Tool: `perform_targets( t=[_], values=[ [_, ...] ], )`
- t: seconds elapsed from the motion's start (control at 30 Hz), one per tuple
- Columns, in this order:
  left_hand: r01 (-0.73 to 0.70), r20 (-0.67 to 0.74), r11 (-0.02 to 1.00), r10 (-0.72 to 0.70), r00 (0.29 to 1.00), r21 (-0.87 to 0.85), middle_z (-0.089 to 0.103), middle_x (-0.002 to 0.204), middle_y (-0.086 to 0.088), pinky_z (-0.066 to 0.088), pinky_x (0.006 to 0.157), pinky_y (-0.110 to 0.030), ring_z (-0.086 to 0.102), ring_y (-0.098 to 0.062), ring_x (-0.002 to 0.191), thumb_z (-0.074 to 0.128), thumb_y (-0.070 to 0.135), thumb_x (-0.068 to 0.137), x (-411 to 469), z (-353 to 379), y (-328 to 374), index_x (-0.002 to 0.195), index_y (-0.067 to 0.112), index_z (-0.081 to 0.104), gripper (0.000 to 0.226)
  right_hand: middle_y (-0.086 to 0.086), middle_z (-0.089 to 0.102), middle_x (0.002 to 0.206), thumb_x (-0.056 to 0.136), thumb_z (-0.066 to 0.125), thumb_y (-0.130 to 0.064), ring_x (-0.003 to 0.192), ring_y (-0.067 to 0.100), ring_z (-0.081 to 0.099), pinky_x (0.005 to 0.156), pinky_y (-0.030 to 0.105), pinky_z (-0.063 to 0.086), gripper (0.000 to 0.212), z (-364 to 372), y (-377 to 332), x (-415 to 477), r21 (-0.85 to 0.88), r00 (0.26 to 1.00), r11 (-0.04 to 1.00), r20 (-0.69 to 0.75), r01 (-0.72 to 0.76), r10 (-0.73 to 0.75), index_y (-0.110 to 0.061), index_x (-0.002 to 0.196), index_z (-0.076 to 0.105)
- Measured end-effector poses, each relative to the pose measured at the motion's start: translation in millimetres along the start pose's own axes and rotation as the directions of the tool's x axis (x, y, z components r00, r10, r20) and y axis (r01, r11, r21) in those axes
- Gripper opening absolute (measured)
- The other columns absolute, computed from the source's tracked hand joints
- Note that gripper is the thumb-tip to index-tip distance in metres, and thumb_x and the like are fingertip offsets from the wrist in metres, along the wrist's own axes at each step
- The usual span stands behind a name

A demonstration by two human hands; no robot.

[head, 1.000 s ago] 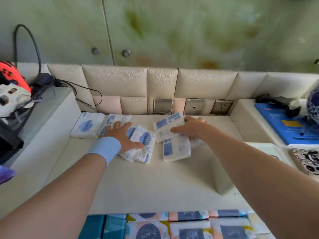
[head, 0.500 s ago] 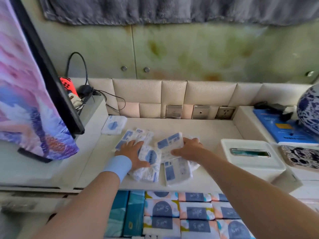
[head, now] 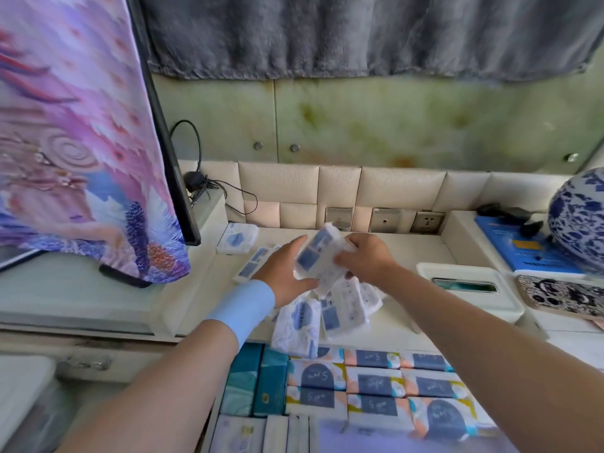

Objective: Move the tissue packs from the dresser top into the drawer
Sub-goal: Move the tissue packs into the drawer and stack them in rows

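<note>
Both hands hold a small stack of white-and-blue tissue packs (head: 322, 256) lifted above the cream dresser top (head: 421, 256). My left hand (head: 281, 273), with a blue wristband, grips the stack's left side; my right hand (head: 369, 259) grips its right side. Beneath the hands more packs (head: 341, 310) lie near the front edge, one (head: 297, 325) overhanging the open drawer (head: 372, 384). Another pack (head: 253, 264) lies flat to the left, and a single pack (head: 237, 238) rests at the back left. The drawer is filled with rows of patterned tissue packs.
A tilted screen (head: 81, 135) with a colourful picture stands on the raised left ledge. A white tissue box (head: 470, 291) sits to the right, with a patterned phone case (head: 565, 297), a blue book (head: 523, 248) and a blue-and-white vase (head: 580, 220) beyond. Wall sockets (head: 426, 222) line the back.
Both hands have gathered packs from the dresser top and lifted them into a stack held between them. The view has pulled back, showing more of the open drawer.
</note>
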State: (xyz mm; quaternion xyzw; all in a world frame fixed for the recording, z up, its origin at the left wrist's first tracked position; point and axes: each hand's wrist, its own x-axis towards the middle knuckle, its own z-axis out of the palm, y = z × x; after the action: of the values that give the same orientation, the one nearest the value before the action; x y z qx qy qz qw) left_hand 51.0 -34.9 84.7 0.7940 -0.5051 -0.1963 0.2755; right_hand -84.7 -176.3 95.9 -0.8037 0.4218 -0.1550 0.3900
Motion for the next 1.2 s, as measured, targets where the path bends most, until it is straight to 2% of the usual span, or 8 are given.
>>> perform_targets(
  t=[0.13, 0.3, 0.4, 0.47, 0.57, 0.8, 0.97, 1.2],
  values=[
    [0.001, 0.039, 0.975, 0.008, 0.999, -0.222, 0.043, 0.141, 0.011, 0.039, 0.099, -0.028, 0.043, -0.013, 0.129, 0.086, 0.037, 0.068, -11, 4, 8, 0.151, 0.038, 0.019, 0.106, 0.01, 0.066, 0.063, 0.081, 0.075, -0.019, 0.046, 0.016, 0.059, 0.046, 0.025, 0.047, 0.013, 1, -25, -16, 0.184, 0.991, 0.982, 0.13, -0.034, 0.01, -0.008, 0.08, 0.067],
    [0.25, 0.015, 0.855, -0.274, 0.962, -0.454, 0.068, 0.108, -0.006, 0.051, 0.092, -0.036, 0.062, -0.026, 0.106, 0.062, 0.01, 0.089, -9, 6, -11, 0.118, 0.017, 0.059, 0.03, 0.009, 0.074, 0.106, 0.094, 0.062, -0.02, 0.092, 0.022, 0.068, 0.081, 0.034, 0.05, 0.021, 17, -22, -23, 0.453, 0.92, 0.889, 0.373, -0.07, -0.117, -0.011, 0.11, 0.072],
    [0.424, 0.184, 0.653, -0.404, 0.896, -0.628, 0.066, 0.119, -0.015, 0.053, 0.093, -0.047, 0.064, -0.033, 0.107, 0.057, 0.012, 0.095, -19, -3, -30, 0.127, 0.016, 0.053, 0.033, -0.001, 0.065, 0.123, 0.089, 0.055, -0.008, 0.113, 0.019, 0.059, 0.097, 0.033, 0.048, 0.039, 29, 5, -16, -0.179, 0.953, 0.975, 0.293, 0.131, -0.075, -0.026, 0.122, 0.066],
    [0.498, 0.272, 0.535, -0.447, 0.852, -0.682, 0.068, 0.113, -0.014, 0.055, 0.08, -0.04, 0.067, -0.031, 0.098, 0.053, 0.015, 0.098, -25, -5, -40, 0.122, 0.015, 0.055, 0.024, 0.002, 0.036, 0.154, 0.087, 0.058, -0.012, 0.142, 0.026, 0.031, 0.116, 0.049, 0.027, 0.064, 37, 36, -12, -0.718, 0.915, 0.614, 0.403, 0.327, -0.017, -0.035, 0.144, 0.043],
    [0.538, 0.328, 0.487, -0.453, 0.829, -0.688, 0.07, 0.105, -0.013, 0.053, 0.078, -0.036, 0.068, -0.029, 0.093, 0.052, 0.022, 0.099, -28, -4, -51, 0.112, 0.014, 0.059, 0.017, 0.006, -0.011, 0.164, 0.084, 0.072, -0.016, 0.151, 0.031, -0.011, 0.119, 0.059, 0.007, 0.1, 44, 69, -10, -0.841, 0.881, 0.339, 0.468, 0.421, 0.067, -0.036, 0.156, 0.006],
    [0.585, 0.311, 0.579, -0.507, 0.804, -0.568, 0.068, 0.119, -0.01, 0.049, 0.101, -0.048, 0.065, -0.03, 0.108, 0.063, 0.034, 0.085, -24, -5, -62, 0.134, 0.013, 0.055, 0.054, 0.011, -0.022, 0.162, 0.082, 0.077, -0.017, 0.151, 0.032, -0.011, 0.117, 0.058, 0.018, 0.115, 53, 77, -11, -0.85, 0.865, 0.197, 0.502, 0.489, 0.016, -0.034, 0.156, -0.009],
    [0.499, 0.263, 0.742, -0.424, 0.867, -0.449, 0.067, 0.117, -0.01, 0.055, 0.091, -0.043, 0.066, -0.028, 0.106, 0.057, 0.02, 0.097, -24, -5, -44, 0.125, 0.016, 0.058, 0.028, 0.001, 0.032, 0.157, 0.097, 0.049, -0.016, 0.14, 0.022, 0.033, 0.111, 0.039, 0.034, 0.056, 38, 71, -14, -0.808, 0.862, 0.299, 0.476, 0.507, -0.174, -0.034, 0.149, 0.036],
    [0.352, 0.154, 0.932, -0.336, 0.929, -0.091, 0.066, 0.112, -0.01, 0.055, 0.09, -0.044, 0.064, -0.029, 0.102, 0.064, 0.028, 0.09, -37, 5, -17, 0.113, 0.01, 0.06, 0.029, -0.002, 0.066, 0.101, 0.097, 0.056, -0.021, 0.084, 0.016, 0.059, 0.064, 0.023, 0.042, 0.019, -32, 56, -41, -0.258, 0.992, 0.958, 0.054, 0.128, -0.118, -0.025, 0.113, 0.065]
  ],
)
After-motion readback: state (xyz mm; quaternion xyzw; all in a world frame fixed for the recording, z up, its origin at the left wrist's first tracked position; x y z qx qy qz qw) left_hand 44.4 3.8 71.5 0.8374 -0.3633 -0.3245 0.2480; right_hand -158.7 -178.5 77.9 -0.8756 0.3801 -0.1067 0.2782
